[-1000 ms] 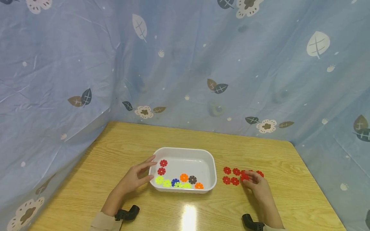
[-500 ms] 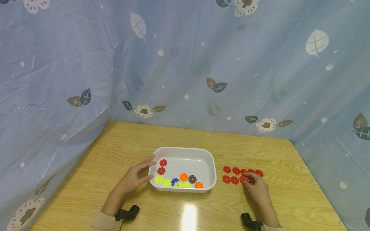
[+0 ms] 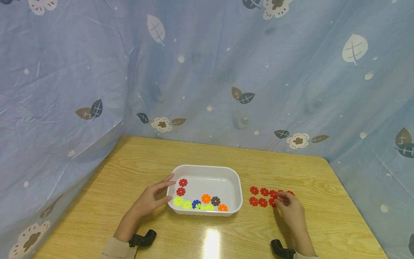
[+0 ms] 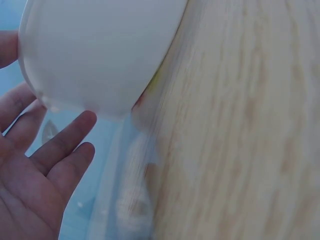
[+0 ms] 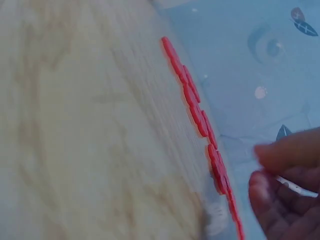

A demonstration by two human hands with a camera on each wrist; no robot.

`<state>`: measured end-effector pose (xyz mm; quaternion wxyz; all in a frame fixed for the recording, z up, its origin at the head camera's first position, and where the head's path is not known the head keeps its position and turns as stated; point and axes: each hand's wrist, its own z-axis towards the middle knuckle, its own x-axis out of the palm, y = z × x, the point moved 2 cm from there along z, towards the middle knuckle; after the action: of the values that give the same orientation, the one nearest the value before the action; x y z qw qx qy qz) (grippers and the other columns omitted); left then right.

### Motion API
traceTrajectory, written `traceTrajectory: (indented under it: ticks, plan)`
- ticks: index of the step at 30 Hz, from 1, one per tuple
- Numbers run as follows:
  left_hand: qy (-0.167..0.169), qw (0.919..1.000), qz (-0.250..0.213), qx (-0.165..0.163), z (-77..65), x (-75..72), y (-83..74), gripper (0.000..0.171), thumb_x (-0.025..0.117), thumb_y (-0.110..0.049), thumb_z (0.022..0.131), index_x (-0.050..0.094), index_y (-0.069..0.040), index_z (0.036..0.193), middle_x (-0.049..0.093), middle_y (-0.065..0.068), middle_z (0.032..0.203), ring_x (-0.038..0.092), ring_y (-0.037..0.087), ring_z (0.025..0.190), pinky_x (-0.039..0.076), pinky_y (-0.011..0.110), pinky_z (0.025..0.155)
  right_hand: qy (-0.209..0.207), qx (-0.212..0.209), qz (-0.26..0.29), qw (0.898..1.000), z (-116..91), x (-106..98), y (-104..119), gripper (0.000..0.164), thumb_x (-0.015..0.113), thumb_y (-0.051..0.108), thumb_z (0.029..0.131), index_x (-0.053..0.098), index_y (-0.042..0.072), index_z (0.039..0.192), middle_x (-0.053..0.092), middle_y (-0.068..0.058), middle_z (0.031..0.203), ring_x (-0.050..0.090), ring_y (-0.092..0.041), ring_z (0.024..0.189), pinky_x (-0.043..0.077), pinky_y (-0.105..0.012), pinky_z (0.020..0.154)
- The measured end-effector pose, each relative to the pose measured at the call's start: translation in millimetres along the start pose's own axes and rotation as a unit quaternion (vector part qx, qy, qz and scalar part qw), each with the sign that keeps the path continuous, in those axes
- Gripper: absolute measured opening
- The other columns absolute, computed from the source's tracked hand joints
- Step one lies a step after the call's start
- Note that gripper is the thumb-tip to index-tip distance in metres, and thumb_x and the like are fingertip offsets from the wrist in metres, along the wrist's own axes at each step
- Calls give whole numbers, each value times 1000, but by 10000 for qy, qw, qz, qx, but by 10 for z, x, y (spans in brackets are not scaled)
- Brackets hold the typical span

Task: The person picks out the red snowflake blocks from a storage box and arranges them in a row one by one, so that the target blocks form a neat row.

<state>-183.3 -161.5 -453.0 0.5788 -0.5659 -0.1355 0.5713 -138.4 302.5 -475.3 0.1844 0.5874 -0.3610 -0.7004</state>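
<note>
My left hand (image 3: 148, 198) rests at the left rim of a white plastic basin (image 3: 240, 201), its thumb and two fingertips at the rim. The ring and little fingers (image 4: 70, 140) lie straight beside the basin's outer wall in the left wrist view. Inside the basin are notched plastic snowflake discs: two red, several yellow, a blue, a brown and two orange, such as the upper orange disc (image 3: 206, 198). My right hand (image 3: 292, 212) hovers at two rows of red snowflake discs (image 3: 253, 201). In the right wrist view, its thumb and fingers hold nothing visible, just beside the red row (image 5: 195, 110).
A wooden table (image 3: 148, 154) carries the basin and the red discs, which lie to the basin's right. Blue patterned cloth (image 3: 200, 72) hangs behind and on both sides. Black camera mounts (image 3: 142, 239) sit at both wrists.
My right hand's fingertips touched a red disc in the front row; now they have drawn slightly right, off it. My left hand and the basin have stayed put.
</note>
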Motion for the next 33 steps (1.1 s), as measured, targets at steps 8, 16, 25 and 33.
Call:
traceTrajectory:
  ticks: [8,16,25,33]
  plan:
    - [0,10000,51,49,-1,32,257,45,66,-7,87,54,1,129,33,19,151,34,39,134,38,22,107,-68,-703,1304,9889,-85,8,291,36,63,16,92,57,-3,122,62,-18,116,54,11,92,47,-2,78]
    - [-25,9999,54,122,-36,26,268,45,68,-12,88,55,-1,129,34,18,151,33,36,137,32,12,106,465,-960,2379,9654,-141,274,780,34,66,10,89,58,-3,120,63,-1,110,61,-6,100,51,-11,83]
    - [-123,9998,136,104,-30,41,289,44,67,-13,88,55,-2,129,35,14,151,33,33,138,30,11,106,1526,-1510,2848,9342,-107,733,1435,33,66,4,86,58,-4,118,59,-25,120,59,-32,111,50,-18,93]
    - [-36,9998,-145,117,-34,33,291,44,65,-11,89,54,1,130,32,16,152,30,22,141,32,12,106,2358,-1749,2736,9159,-133,1052,1980,37,64,3,88,55,-7,123,58,-24,123,55,-36,115,46,-44,103]
